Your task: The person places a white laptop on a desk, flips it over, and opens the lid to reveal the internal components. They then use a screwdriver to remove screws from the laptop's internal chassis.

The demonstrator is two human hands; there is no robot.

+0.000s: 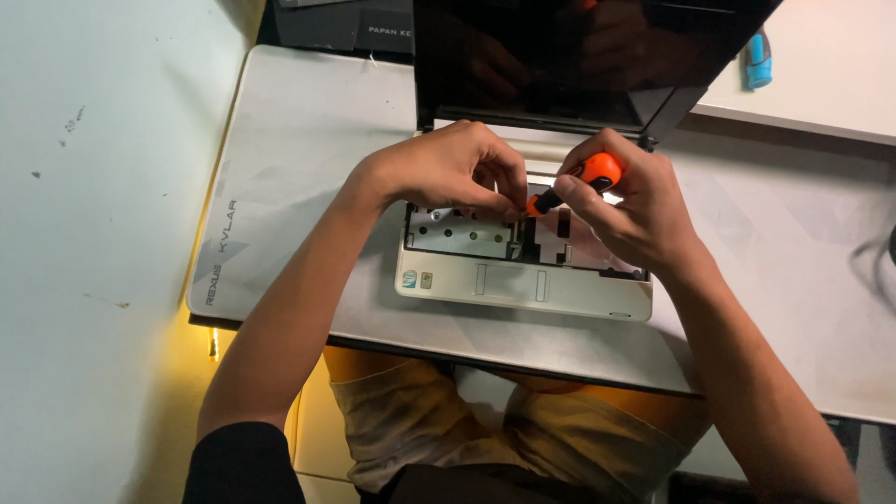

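Observation:
A small white laptop (pixel 523 285) lies open on a grey mat, its keyboard removed so the metal tray inside shows. My right hand (pixel 635 210) grips an orange-handled screwdriver (pixel 583 179) whose tip points down-left into the keyboard bay. My left hand (pixel 448 168) hovers over the bay with fingers pinched beside the screwdriver tip; whether it holds a tiny part I cannot tell. The laptop's dark screen (pixel 579 56) stands tilted back behind both hands.
The large grey desk mat (pixel 299 159) covers the table. A blue object (pixel 758 61) lies at the back right on a white surface. A dark box (pixel 345 23) sits at the back left. A black cable (pixel 877 257) curls at the right edge.

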